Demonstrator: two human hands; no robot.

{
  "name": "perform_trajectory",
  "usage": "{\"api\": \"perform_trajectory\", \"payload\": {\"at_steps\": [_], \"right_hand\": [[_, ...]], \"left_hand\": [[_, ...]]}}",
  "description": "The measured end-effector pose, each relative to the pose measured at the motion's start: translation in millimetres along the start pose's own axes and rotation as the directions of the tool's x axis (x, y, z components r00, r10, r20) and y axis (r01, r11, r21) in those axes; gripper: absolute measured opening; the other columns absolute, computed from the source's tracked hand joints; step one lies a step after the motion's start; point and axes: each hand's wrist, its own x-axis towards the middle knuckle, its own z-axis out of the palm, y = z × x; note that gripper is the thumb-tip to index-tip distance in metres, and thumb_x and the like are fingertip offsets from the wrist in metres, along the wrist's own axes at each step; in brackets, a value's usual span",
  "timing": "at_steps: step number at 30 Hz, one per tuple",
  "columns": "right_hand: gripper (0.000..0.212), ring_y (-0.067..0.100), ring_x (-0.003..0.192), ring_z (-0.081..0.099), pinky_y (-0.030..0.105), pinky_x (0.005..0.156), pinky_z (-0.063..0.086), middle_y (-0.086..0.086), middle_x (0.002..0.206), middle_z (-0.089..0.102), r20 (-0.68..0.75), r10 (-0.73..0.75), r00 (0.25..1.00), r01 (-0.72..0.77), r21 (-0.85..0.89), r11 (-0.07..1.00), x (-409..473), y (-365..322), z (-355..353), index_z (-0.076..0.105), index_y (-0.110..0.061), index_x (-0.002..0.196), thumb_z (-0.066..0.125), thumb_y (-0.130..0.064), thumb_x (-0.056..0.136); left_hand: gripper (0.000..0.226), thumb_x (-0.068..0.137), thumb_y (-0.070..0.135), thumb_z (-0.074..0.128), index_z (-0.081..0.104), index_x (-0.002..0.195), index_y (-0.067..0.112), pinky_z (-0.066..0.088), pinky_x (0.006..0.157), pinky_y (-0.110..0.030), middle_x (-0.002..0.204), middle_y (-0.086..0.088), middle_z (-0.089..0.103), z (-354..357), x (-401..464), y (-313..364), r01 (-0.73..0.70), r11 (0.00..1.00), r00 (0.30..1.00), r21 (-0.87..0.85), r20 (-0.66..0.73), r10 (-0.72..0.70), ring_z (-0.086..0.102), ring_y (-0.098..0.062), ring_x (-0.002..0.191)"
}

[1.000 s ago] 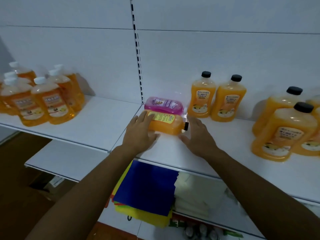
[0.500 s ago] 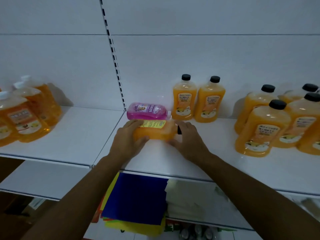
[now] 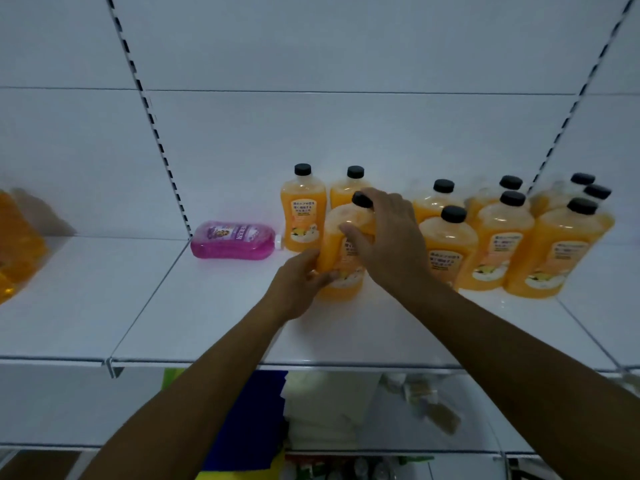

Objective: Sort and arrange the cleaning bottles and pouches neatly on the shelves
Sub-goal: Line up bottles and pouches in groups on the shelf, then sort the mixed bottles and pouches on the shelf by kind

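Step in hand: standing a clear plastic bottle of orange liquid with a black cap (image 3: 341, 251) upright on the white metal shelf (image 3: 207, 317). The left hand (image 3: 299, 282) grips its lower body; the right hand (image 3: 388, 237) wraps its shoulder below the cap. The bottle stands slightly tilted, in front of two matching upright bottles (image 3: 303, 209). The next move calls for seating its base flat, aligned with that row, then attending to the pink bottle lying on its side (image 3: 233, 240).

Orange bottles (image 3: 446, 244) with black caps (image 3: 453, 213); pink bottle (image 3: 232, 240); white shelf (image 3: 207, 313).
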Motion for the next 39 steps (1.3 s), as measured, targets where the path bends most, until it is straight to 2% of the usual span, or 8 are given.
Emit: {"api": "perform_trajectory", "payload": {"at_steps": [10, 16, 21, 24, 29, 33, 37, 39], "right_hand": [[0.052, 0.029, 0.104, 0.051, 0.040, 0.084, 0.048, 0.012, 0.116, 0.054, 0.081, -0.087, 0.993, 0.105, -0.259, 0.960, -5, 3, -10, 0.050, -0.016, 0.129, 0.060, -0.044, 0.086], [0.063, 0.038, 0.131, 0.041, 0.047, 0.104, 0.036, 0.021, 0.142, 0.043, 0.023, -0.154, 0.988, 0.152, -0.369, 0.917, -5, -21, 2, 0.048, -0.012, 0.134, 0.061, -0.050, 0.085], [0.056, 0.039, 0.132, 0.041, 0.049, 0.110, 0.032, 0.023, 0.140, 0.046, 0.021, -0.342, 0.939, 0.333, -0.296, 0.895, -7, -50, 29, 0.054, -0.006, 0.129, 0.062, -0.042, 0.087], [0.054, 0.037, 0.131, 0.044, 0.047, 0.110, 0.035, 0.022, 0.137, 0.050, 0.063, -0.348, 0.935, 0.353, -0.210, 0.912, -11, -65, 53, 0.056, -0.004, 0.129, 0.066, -0.036, 0.086], [0.054, 0.028, 0.126, 0.048, 0.038, 0.103, 0.043, 0.011, 0.135, 0.053, 0.221, -0.172, 0.960, 0.190, -0.064, 0.980, -12, -82, 100, 0.049, -0.011, 0.132, 0.063, -0.039, 0.088], [0.056, 0.026, 0.122, 0.047, 0.034, 0.093, 0.045, 0.007, 0.133, 0.049, 0.353, 0.084, 0.932, -0.102, 0.032, 0.994, -6, -83, 136, 0.043, -0.014, 0.134, 0.064, -0.036, 0.088], [0.063, 0.027, 0.132, 0.039, 0.037, 0.103, 0.040, 0.009, 0.142, 0.040, 0.457, 0.252, 0.853, -0.319, 0.075, 0.945, 2, -80, 159, 0.036, -0.012, 0.141, 0.066, -0.029, 0.088], [0.064, 0.027, 0.133, 0.038, 0.035, 0.104, 0.038, 0.010, 0.145, 0.037, 0.461, 0.283, 0.841, -0.367, 0.103, 0.925, 4, -81, 165, 0.035, -0.009, 0.142, 0.066, -0.025, 0.088]], "left_hand": [[0.043, 0.095, 0.031, 0.057, 0.050, 0.136, 0.017, 0.046, 0.104, -0.044, 0.132, 0.000, 0.061, 29, 12, -3, 0.006, 0.998, 0.998, 0.065, 0.061, -0.010, 0.057, -0.017, 0.120], [0.061, 0.091, 0.041, 0.062, 0.041, 0.145, 0.023, 0.041, 0.109, -0.041, 0.145, 0.005, 0.049, 3, 3, -18, 0.047, 0.969, 0.999, 0.241, 0.008, -0.051, 0.047, -0.014, 0.131], [0.056, 0.090, 0.040, 0.064, 0.047, 0.140, 0.022, 0.044, 0.106, -0.038, 0.140, 0.003, 0.054, -43, -16, -41, 0.110, 0.956, 0.988, 0.272, -0.131, -0.077, 0.051, -0.014, 0.126], [0.049, 0.089, 0.038, 0.065, 0.055, 0.132, 0.016, 0.047, 0.096, -0.032, 0.129, 0.000, 0.061, -78, -26, -55, 0.146, 0.945, 0.968, 0.292, -0.237, -0.076, 0.057, -0.015, 0.115], [0.045, 0.088, 0.034, 0.068, 0.058, 0.126, 0.014, 0.041, 0.086, -0.026, 0.125, -0.004, 0.063, -126, -28, -80, 0.229, 0.926, 0.914, 0.300, -0.394, -0.099, 0.056, -0.013, 0.104], [0.052, 0.087, 0.033, 0.070, 0.053, 0.131, 0.013, 0.041, 0.092, -0.028, 0.128, -0.008, 0.057, -146, -18, -95, 0.273, 0.922, 0.875, 0.275, -0.469, -0.119, 0.054, -0.023, 0.115], [0.048, 0.084, 0.028, 0.074, 0.055, 0.125, 0.011, 0.037, 0.070, -0.011, 0.107, 0.006, 0.053, -153, -2, -97, 0.218, 0.941, 0.872, 0.257, -0.485, -0.070, 0.054, -0.004, 0.089], [0.046, 0.084, 0.029, 0.073, 0.054, 0.122, 0.013, 0.041, 0.077, -0.017, 0.115, 0.003, 0.060, -155, 6, -98, 0.228, 0.950, 0.888, 0.212, -0.444, -0.114, 0.057, -0.006, 0.094]]}}
